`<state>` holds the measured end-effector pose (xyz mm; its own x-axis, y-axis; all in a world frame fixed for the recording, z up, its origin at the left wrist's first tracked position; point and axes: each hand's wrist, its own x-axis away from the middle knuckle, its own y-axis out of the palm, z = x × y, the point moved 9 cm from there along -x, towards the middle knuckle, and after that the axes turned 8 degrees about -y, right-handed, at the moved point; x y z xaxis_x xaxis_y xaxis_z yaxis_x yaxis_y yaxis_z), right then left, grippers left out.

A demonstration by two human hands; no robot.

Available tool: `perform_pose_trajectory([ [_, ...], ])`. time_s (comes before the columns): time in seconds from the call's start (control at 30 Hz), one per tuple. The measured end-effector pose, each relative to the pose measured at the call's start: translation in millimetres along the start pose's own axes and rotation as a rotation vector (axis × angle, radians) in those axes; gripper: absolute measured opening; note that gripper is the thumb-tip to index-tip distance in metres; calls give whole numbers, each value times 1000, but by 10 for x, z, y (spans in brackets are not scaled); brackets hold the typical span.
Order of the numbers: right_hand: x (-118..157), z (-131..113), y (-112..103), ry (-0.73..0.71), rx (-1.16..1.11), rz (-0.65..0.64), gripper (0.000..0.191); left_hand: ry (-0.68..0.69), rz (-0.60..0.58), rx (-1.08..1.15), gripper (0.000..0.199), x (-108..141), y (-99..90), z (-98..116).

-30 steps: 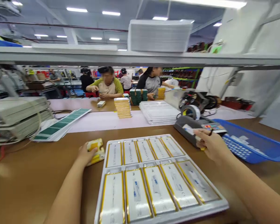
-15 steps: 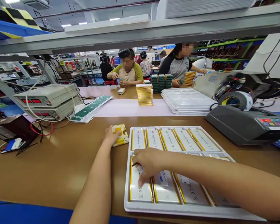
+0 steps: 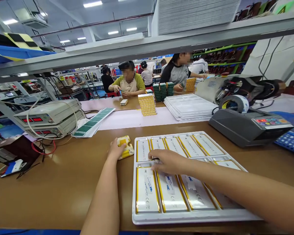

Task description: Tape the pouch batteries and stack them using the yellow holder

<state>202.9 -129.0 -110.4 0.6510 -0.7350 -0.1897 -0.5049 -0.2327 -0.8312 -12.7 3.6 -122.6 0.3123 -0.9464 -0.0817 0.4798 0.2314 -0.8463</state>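
My left hand [image 3: 116, 150] grips the edge of a small flat white block with yellow tape [image 3: 125, 147], which rests on the table left of the tray. A white plastic tray [image 3: 193, 215] holds two rows of flat white battery cells with yellow edges. My right hand [image 3: 168, 160] is closed round a thin black tool [image 3: 155, 159] near the gap between the rows; the tool's kind cannot be made out. The front-left battery cell [image 3: 147, 191] bears a clear strip with blue print, as do its two neighbours to the right.
A grey tape dispenser [image 3: 247, 125] stands right of the tray. Behind are stacked white trays [image 3: 189, 106], a battery stack [image 3: 147, 105] and green-patterned sheets [image 3: 94, 122]. Instruments with red displays [image 3: 50, 117] stand left. A shelf beam [image 3: 127, 50] crosses overhead. Co-workers sit opposite.
My right hand has moved back and right off the front-left battery cell, uncovering its blue-printed strip. My left hand stays on the block. The view has tilted up a little.
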Motion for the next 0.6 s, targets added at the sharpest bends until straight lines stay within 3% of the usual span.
perform_pose_trajectory([
  [0.1,274,42,-19,52,84,16,42,-11,-20,-48,66,-10,28,4],
  [0.27,609,-74,245,72,224,-139,57,-16,-29,-90,66,-21,47,12],
  [0.33,709,-79,255,53,196,-158,62,-11,-26,-97,66,-22,44,20],
  [0.4,821,62,113,97,113,-91,61,-10,-23,-101,66,-23,38,30],
  [0.5,1065,465,-222,215,-54,56,38,-12,-17,-104,68,-32,27,46],
  [0.6,1353,826,-503,262,-131,138,37,-17,-12,-92,72,-55,24,51],
])
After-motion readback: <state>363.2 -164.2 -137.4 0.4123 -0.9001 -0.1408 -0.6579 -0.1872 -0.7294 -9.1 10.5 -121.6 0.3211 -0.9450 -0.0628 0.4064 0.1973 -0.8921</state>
